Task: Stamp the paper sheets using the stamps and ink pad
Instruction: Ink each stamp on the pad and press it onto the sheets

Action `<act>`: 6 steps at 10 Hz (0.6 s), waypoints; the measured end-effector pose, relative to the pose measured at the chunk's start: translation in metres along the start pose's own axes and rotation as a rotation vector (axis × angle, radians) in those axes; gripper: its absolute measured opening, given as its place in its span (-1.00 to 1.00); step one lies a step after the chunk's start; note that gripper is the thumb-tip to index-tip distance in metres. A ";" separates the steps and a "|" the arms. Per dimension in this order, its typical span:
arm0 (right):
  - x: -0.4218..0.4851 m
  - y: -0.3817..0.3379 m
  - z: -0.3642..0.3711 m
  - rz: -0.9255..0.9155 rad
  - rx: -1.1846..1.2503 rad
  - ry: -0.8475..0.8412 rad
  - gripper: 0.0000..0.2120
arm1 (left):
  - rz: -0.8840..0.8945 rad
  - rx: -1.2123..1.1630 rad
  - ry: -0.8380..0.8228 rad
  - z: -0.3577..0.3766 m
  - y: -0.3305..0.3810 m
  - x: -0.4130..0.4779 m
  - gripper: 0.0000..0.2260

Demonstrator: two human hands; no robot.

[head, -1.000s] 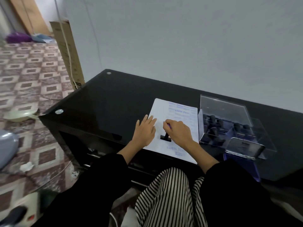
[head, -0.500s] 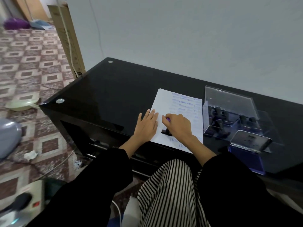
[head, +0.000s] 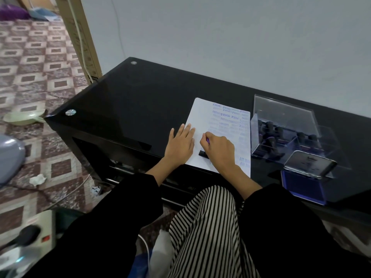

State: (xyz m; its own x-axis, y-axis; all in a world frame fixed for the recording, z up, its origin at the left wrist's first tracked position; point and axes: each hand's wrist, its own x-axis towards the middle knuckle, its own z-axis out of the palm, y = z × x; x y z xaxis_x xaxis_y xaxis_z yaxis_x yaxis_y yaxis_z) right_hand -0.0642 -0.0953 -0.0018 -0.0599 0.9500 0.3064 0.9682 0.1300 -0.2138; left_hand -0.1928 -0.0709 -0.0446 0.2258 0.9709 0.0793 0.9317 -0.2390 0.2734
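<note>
A white paper sheet [head: 202, 117] with several blue stamp marks lies on the black glass table [head: 140, 105]. My left hand [head: 180, 144] rests flat on the sheet's left edge, fingers straight. My right hand [head: 219, 150] grips a black stamp [head: 203, 153] with its base down on the paper near the front edge; a bit of purple shows between the fingers. To the right stands a clear plastic box [head: 285, 125] holding several dark stamps. In front of it sits the blue ink pad [head: 303, 187] with its metallic lid [head: 310, 163] raised.
A grey wall runs close behind the table. A tall cardboard box [head: 80, 37] leans at the table's far left corner. On the patterned floor to the left lie a pale green dish [head: 24, 118], crumpled paper [head: 38, 179] and a power strip [head: 34, 231].
The view has shifted slightly. My right hand with the stamp has moved a little nearer the sheet's front edge. My left hand stays flat on the paper.
</note>
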 end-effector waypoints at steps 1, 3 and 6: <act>-0.004 0.002 0.008 -0.034 0.037 0.074 -0.67 | 0.002 0.010 0.003 0.000 0.000 0.000 -0.58; -0.007 -0.002 0.014 -0.105 0.029 0.321 -0.66 | 0.004 0.037 0.002 0.000 0.000 0.000 -0.58; -0.006 0.000 0.021 -0.119 0.009 0.409 -0.65 | 0.006 0.059 0.001 0.001 0.000 0.000 -0.57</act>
State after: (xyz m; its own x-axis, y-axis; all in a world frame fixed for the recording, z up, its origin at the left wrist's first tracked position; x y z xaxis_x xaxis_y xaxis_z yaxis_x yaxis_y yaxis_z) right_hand -0.0685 -0.0951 -0.0227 -0.0675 0.7375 0.6719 0.9582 0.2357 -0.1624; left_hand -0.1922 -0.0706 -0.0455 0.2307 0.9696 0.0817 0.9456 -0.2432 0.2160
